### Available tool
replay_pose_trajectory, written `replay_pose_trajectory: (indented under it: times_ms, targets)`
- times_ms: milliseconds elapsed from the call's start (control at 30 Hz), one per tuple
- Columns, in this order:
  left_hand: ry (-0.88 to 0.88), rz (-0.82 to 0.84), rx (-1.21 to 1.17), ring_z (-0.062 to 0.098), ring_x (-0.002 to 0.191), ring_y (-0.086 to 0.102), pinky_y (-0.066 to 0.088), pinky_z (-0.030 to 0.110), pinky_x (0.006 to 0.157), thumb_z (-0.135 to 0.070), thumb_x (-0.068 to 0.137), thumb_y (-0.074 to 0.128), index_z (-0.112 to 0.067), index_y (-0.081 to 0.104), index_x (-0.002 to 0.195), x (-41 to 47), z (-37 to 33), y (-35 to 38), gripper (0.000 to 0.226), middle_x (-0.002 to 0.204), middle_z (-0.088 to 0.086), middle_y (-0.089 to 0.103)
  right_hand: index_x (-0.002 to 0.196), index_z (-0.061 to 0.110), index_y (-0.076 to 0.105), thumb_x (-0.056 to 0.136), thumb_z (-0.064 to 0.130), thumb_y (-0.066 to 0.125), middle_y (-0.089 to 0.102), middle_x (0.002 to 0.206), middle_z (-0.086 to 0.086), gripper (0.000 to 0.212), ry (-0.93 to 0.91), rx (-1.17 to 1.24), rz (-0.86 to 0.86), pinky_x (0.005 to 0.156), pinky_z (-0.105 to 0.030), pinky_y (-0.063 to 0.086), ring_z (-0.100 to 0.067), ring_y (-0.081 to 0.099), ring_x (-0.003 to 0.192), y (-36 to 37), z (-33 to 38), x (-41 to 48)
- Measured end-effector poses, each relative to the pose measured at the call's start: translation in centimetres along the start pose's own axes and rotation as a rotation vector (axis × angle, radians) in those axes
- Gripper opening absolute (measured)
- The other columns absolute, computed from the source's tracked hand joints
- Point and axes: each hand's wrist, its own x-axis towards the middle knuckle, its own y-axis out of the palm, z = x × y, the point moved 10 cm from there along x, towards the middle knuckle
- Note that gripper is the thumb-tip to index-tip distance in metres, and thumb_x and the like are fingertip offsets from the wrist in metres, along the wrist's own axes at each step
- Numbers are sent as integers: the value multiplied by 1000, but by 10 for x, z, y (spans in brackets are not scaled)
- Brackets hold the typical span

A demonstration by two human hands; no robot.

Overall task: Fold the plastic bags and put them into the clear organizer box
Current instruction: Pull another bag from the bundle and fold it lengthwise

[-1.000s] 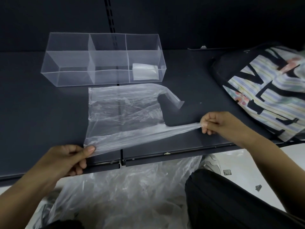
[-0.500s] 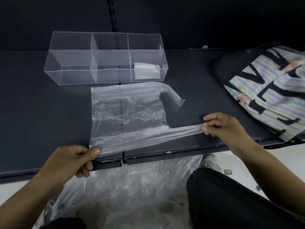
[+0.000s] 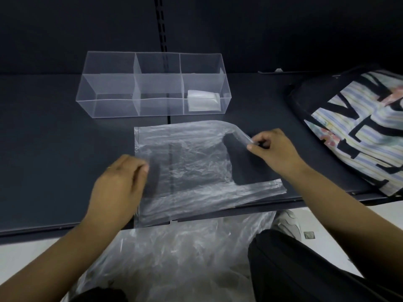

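Clear plastic bag flat on shelf, just in front of organizer box; right hand pinches its far handle; left hand blurred over bag's left part, grip indeterminate.

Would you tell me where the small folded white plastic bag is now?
The small folded plastic bag lies in the right-hand compartment of the clear organizer box, head view.

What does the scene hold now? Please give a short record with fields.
surface: dark flat shelf
box: clear rectangular plastic organizer box, far side
box content: small white folded bag, right compartment
flat item: thin clear plastic bag, spread flat
right hand: pinches the bag's far handle
left hand: over its left part, blurred
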Motion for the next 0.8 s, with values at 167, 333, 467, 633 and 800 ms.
replay_pose_trajectory:
  times_ms: [167, 333, 467, 633, 800]
  targets:
    - [103, 297, 113, 13, 147, 8, 0, 31, 119, -56, 97, 17, -10, 16, 151, 25, 17, 64, 71, 158, 0, 13, 69, 16, 62, 93, 14, 58, 65, 71, 3, 24, 219, 423, -61, 56, -12, 43, 0, 56, 60, -14, -31, 39]
    - [137, 402, 361, 6, 143, -19, -11, 36, 119, -72, 82, -9, -19, -11, 149, 41, 43, 86, 86, 158, -6, -13, 73, 8, 63, 90, 15, 64, 60, 63, -1, 19, 279, 267, -117, 43, -15, 41, -5, 46, 47, -27, -42, 75]
    - [31, 365, 408, 11, 144, -19, -13, 38, 118, -73, 79, -11, -18, -16, 148, 32, 44, 85, 88, 158, -4, -17, 91, 4, 67, 90, 15, 61, 68, 91, -13, 13, 199, -108, -285, 76, -33, 48, -26, 63, 83, -49, -29, 82]
    - [-31, 237, 271, 15, 146, -17, -14, 36, 118, -63, 89, -1, -15, -8, 149, 23, 21, 72, 77, 158, 0, -14, 105, 10, 63, 81, 2, 54, 56, 111, -17, 27, -297, -340, -471, 87, -40, 40, -33, 53, 101, -2, 78, 11]
    - [51, 289, 272, 17, 147, -6, -8, 34, 119, -54, 92, -8, -8, 2, 149, -1, -4, 87, 74, 159, 6, -2, 144, 7, 39, 99, 23, 46, 33, 153, -13, 48, -638, -313, 173, 120, -36, 12, -25, 26, 143, 150, 123, -74]
